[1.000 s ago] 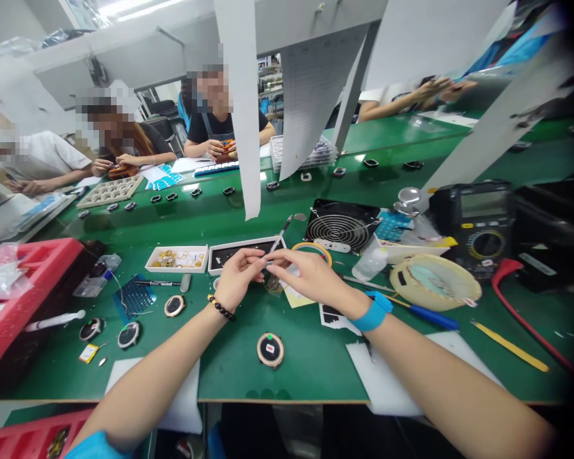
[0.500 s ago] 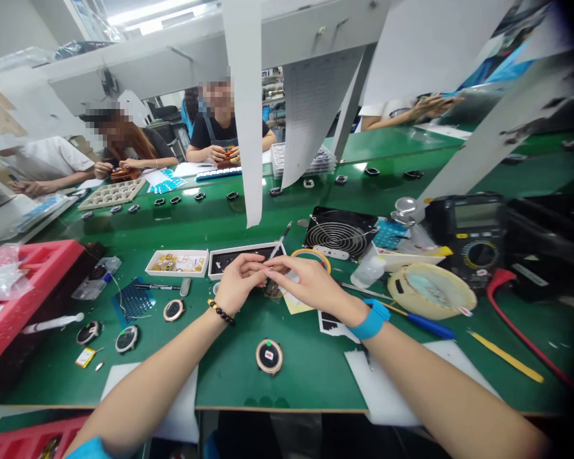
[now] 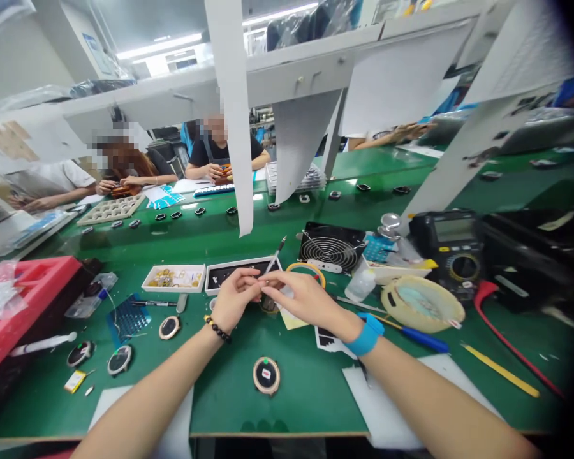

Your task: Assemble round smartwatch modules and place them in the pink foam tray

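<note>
My left hand [image 3: 238, 296] and my right hand [image 3: 303, 296] meet at the fingertips above the green bench. The fingers of both are closed together; anything small between them is hidden. A slim pen-like tool [image 3: 276, 254] with a dark tip slants up from between my right fingers. Beneath the hands a small dark part shows only in part. Just behind lies a white tray [image 3: 211, 266] with a black inside. A round watch body [image 3: 266, 375] with a green dot and a small label lies nearer me, touched by neither hand.
Left are a red tray [image 3: 38, 287], a box of small yellow parts [image 3: 173, 278] and several round watch bodies. Right are a fan [image 3: 332, 247], a bottle [image 3: 360, 284], a round bowl [image 3: 423, 303], a blue-handled tool [image 3: 425, 339] and a multimeter [image 3: 452, 248]. People sit across the bench.
The view has tilted up a little, so the bench things stand lower in the picture. My hands keep the same pose, fingertips together, with the pen-like tool still between the right fingers.
</note>
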`<state>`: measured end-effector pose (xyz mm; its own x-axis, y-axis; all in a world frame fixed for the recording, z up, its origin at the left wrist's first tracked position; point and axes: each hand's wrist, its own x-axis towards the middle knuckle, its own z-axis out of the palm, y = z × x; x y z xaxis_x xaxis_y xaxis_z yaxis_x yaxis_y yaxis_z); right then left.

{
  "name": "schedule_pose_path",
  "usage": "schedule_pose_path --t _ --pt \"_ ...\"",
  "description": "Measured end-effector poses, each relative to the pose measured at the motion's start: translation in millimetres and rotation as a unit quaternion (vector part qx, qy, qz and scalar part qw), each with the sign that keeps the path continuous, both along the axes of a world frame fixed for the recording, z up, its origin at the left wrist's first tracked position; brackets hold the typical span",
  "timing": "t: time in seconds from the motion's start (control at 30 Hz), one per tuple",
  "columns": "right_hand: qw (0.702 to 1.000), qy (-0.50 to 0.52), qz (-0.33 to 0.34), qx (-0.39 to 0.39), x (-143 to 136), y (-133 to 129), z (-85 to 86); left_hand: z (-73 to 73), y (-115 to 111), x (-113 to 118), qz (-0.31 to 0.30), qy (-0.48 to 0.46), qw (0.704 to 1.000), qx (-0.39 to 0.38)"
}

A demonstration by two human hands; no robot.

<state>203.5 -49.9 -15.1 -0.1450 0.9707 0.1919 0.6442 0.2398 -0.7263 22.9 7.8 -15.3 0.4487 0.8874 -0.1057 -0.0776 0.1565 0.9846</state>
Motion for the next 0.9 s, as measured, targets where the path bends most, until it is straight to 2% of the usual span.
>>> schedule_pose_path --t 0.3,0.9 --pt "1.0 0.013 0.009 0.003 -0.4 1.5 2.4 0.0 -1.0 0.5 -0.007 0.001 1.0 0.024" --pt "1.0 0.015 0.017 0.0 0.2 1.3 2.8 -3.6 0.6 -2.0 -0.029 -0.002 1.0 0.003"
